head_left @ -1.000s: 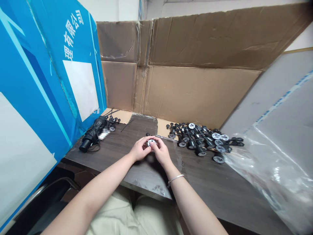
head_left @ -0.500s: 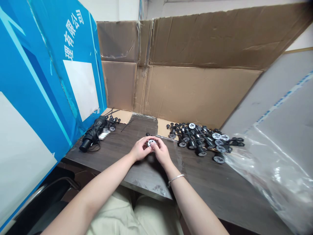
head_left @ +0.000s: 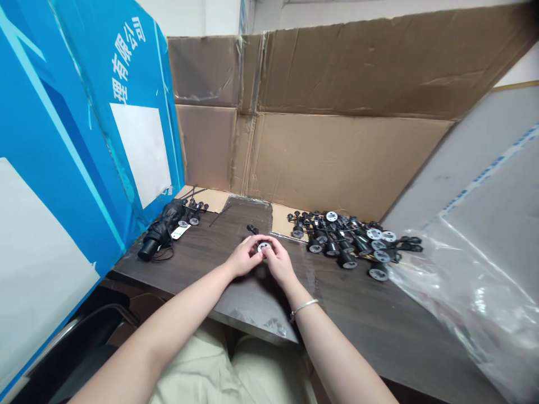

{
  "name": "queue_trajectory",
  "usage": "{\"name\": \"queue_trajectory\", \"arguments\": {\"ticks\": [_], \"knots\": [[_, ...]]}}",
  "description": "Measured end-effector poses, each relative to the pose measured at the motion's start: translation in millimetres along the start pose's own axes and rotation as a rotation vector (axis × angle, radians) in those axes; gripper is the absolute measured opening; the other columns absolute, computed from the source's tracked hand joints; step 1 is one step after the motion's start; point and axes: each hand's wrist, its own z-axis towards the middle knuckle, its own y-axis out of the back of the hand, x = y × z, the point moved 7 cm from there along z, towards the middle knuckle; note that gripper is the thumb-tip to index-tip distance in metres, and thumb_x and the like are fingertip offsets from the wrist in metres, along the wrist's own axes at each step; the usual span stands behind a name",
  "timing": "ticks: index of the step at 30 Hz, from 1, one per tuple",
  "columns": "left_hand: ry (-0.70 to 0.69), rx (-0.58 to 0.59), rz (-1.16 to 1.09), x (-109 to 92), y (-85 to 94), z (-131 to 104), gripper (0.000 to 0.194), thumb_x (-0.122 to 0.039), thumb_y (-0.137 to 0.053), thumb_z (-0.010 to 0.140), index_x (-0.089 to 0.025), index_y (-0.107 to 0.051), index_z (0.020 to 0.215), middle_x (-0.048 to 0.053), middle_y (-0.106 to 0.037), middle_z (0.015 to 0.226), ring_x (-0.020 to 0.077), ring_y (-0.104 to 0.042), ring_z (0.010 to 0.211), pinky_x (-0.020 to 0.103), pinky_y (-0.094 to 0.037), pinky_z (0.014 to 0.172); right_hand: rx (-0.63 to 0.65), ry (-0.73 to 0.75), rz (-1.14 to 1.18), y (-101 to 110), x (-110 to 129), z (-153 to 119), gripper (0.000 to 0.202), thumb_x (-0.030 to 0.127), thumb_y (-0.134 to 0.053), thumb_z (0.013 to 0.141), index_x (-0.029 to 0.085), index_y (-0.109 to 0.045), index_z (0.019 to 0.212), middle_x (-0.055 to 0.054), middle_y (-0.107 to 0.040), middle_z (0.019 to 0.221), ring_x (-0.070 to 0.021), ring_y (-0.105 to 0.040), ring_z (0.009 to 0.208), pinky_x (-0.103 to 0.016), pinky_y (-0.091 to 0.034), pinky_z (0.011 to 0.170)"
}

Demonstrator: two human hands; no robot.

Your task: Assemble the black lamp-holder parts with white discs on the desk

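My left hand point(head_left: 245, 257) and my right hand point(head_left: 278, 260) are both curled around a black part with a round silver-white end disc point(head_left: 264, 246). The disc has dark holes and faces up between my thumbs. My fingers hide most of its body. Just beyond my left fingers, a small black knobbed end point(head_left: 252, 229) pokes out over the table; whether it belongs to the held part is hard to tell. To the right lies a pile of similar black parts point(head_left: 346, 259) with pale discs and thin stems.
On the left, a folded black umbrella point(head_left: 162, 227) lies beside a few more black parts point(head_left: 194, 220). Cardboard panels point(head_left: 345, 157) close off the back of the dark table point(head_left: 357, 314). A blue board point(head_left: 90, 146) stands left, and clear plastic sheeting point(head_left: 458, 303) drapes over the right side.
The disc between my hands has tilted slightly, and the small black knobbed end shows more beyond my left fingers. Both hands stay in nearly the same place.
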Motion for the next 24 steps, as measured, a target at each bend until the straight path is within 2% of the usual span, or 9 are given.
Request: {"name": "queue_trajectory", "arguments": {"ticks": [6, 12, 17, 20, 24], "knots": [[0.036, -0.008, -0.042, -2.9, 4.0, -0.8, 0.039, -0.018, -0.047, 0.074, -0.018, -0.049, 0.113, 0.006, -0.057, 0.106, 0.0192, -0.055, 0.092, 0.032, -0.045, 0.082, -0.001, -0.070, 0.053, -1.7, -4.5, -1.9, 0.030, 0.035, -0.055, 0.065, 0.019, -0.056, 0.091, -0.002, -0.062, 0.079, -0.0179, -0.057, 0.071, -0.030, -0.047, 0.064], [0.008, -0.011, -0.041, -6.9, 4.1, -0.7, 0.038, -0.019, -0.047, 0.075, -0.019, -0.050, 0.113, 0.006, -0.055, 0.114, 0.0202, -0.053, 0.101, 0.032, -0.044, 0.086, 0.030, -0.043, 0.070, -1.6, -3.9, -1.3, 0.028, 0.035, -0.057, 0.068, 0.020, -0.055, 0.091, -0.001, -0.061, 0.078, -0.0161, -0.057, 0.070, -0.029, -0.047, 0.065], [-0.010, -0.005, 0.007, -8.5, 4.0, -1.0, 0.041, -0.017, -0.053, 0.071, -0.020, -0.050, 0.113, 0.005, -0.056, 0.115, 0.0187, -0.053, 0.101, 0.030, -0.044, 0.087, 0.085, -0.047, 0.064, -4.1, -5.6, -1.1, 0.027, 0.038, -0.060, 0.069, 0.020, -0.052, 0.089, 0.002, -0.058, 0.067, -0.0139, -0.055, 0.064, -0.027, -0.045, 0.062], [0.022, 0.029, -0.026, -6.6, 1.5, -2.2, 0.043, -0.018, -0.053, 0.072, -0.021, -0.048, 0.115, 0.004, -0.058, 0.111, 0.0162, -0.058, 0.091, 0.027, -0.048, 0.078, 0.093, -0.050, 0.086, -3.9, -6.7, -0.8, 0.027, 0.039, -0.061, 0.069, 0.021, -0.050, 0.086, 0.003, -0.056, 0.063, -0.0130, -0.053, 0.061, -0.026, -0.044, 0.059], [0.110, 0.096, -0.129, 0.6, -4.5, -4.4, 0.047, -0.023, -0.053, 0.075, -0.022, -0.042, 0.121, 0.006, -0.060, 0.103, 0.0082, -0.057, 0.057, 0.019, -0.047, 0.049, 0.124, -0.068, 0.097, -4.4, -7.6, -0.5, 0.028, 0.040, -0.061, 0.068, 0.021, -0.050, 0.085, 0.002, -0.057, 0.066, -0.0130, -0.054, 0.061, -0.025, -0.044, 0.058]]}}
